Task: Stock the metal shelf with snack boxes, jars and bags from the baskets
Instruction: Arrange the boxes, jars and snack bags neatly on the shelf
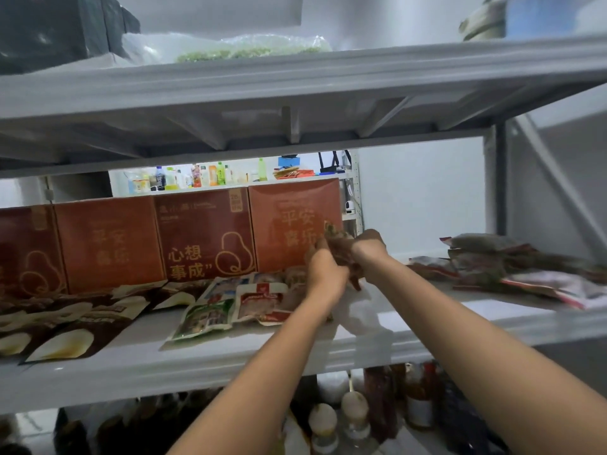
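Both bare arms are stretched over the middle board of the metal shelf (460, 326), and a brown snack bag (341, 254) is gripped between the two hands just in front of the rightmost red box. The left hand (325, 274) is closed around the bag's lower part, while the right hand (369, 249) is clenched on its upper part; the bag itself is blurred and its print cannot be read. A row of red boxes (203, 234) with gold lettering is stood upright along the back of the board. In front of them, dark brown pouches (65, 326) with pale ovals are laid flat at the left, and flat green, red and white packets (236, 303) are spread beside them, just left of the hands. A loose pile of bags (512, 267) is seen at the right end of the board, well apart from the hands. Bottles and jars (354, 412) are stood on the level below, and a clear bag of green contents (243, 47) is laid on the level above
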